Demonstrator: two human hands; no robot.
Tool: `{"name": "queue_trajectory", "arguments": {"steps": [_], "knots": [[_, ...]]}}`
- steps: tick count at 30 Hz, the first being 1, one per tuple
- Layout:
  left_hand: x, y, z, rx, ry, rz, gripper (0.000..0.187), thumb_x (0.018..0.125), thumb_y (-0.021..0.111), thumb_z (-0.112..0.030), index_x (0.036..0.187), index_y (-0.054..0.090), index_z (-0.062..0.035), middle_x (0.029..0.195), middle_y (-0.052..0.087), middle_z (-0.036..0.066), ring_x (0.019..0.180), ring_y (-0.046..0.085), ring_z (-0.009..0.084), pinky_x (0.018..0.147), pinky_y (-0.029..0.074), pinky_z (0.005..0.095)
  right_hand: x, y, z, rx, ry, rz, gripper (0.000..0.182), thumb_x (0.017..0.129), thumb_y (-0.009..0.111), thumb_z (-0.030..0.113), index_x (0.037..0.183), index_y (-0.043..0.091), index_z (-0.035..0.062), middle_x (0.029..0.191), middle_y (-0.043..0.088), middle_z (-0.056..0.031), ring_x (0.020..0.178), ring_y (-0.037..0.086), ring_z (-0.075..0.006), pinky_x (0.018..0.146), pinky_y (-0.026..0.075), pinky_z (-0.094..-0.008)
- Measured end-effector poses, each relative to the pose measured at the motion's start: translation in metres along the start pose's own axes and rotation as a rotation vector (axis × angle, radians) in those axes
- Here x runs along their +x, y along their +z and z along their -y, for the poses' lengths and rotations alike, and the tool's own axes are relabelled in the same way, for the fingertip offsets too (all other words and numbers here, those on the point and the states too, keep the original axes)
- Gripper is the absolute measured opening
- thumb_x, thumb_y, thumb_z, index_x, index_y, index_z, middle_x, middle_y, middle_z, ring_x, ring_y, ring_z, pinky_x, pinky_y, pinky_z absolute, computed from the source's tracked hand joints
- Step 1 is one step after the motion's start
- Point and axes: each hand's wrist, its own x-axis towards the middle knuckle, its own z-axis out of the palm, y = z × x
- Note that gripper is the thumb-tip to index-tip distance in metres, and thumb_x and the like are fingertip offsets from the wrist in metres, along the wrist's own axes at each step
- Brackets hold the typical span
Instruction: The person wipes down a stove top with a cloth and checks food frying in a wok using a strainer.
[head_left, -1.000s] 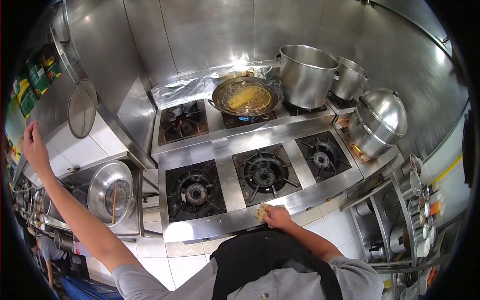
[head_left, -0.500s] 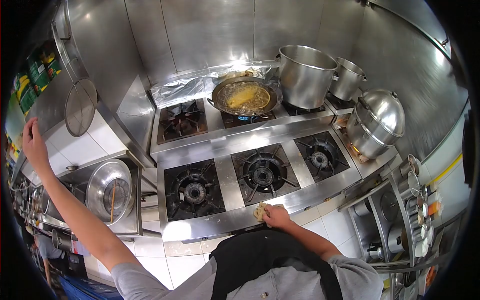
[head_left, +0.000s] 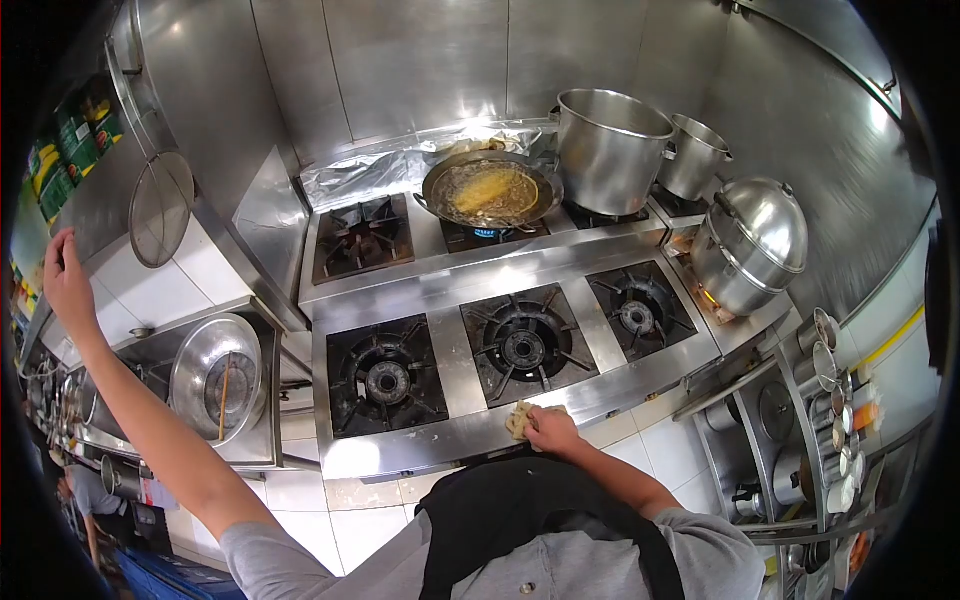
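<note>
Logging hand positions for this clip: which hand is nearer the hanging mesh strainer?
Left. The left hand is held out beside the mesh strainer, apparently not touching; the right hand is farther off, on a cloth at the stove's front edge.

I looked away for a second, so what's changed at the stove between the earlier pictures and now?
Nothing has visibly moved, been taken hold of or let go; only the whole view has shifted slightly. The left hand is still raised, left of the strainer, and the right hand still grips the cloth on the front edge of the stove. The wok stays over its flame.
</note>
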Motion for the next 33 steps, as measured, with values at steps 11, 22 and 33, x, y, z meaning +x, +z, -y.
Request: {"name": "queue_trajectory", "arguments": {"steps": [11, 22, 33], "knots": [[0.000, -0.003, -0.003, 0.058, 0.035, 0.012, 0.025, 0.089, 0.050, -0.022, 0.102, 0.062, -0.0037, 0.101, 0.063, 0.009, 0.097, 0.057, 0.0190, 0.085, 0.041, 0.0271, -0.001, -0.001, -0.001, -0.023, 0.034, 0.069, 0.031, 0.078, 0.054, 0.033, 0.095, 0.057, 0.0070, 0.078, 0.063, -0.0176, 0.074, 0.062, -0.0351, 0.070, 0.047, -0.0457], [0.000, -0.002, -0.004, 0.079, 0.049, 0.006, 0.025, 0.089, 0.050, -0.022, 0.101, 0.062, -0.0029, 0.101, 0.063, 0.009, 0.096, 0.057, 0.0188, 0.086, 0.041, 0.0271, -0.002, -0.003, -0.002, -0.005, 0.033, 0.068, 0.031, 0.078, 0.054, 0.034, 0.094, 0.055, 0.0078, 0.076, 0.062, -0.0170, 0.073, 0.061, -0.0345, 0.067, 0.047, -0.0455], [-0.002, 0.001, -0.003, 0.037, 0.017, -0.003, 0.025, 0.089, 0.051, -0.022, 0.101, 0.063, -0.0033, 0.101, 0.064, 0.008, 0.097, 0.057, 0.0180, 0.086, 0.041, 0.0268, -0.004, -0.012, 0.007, 0.010, 0.047, 0.069, 0.029, 0.079, 0.054, 0.032, 0.091, 0.055, 0.0061, 0.077, 0.062, -0.0178, 0.076, 0.061, -0.0354, 0.073, 0.046, -0.0454]]}}
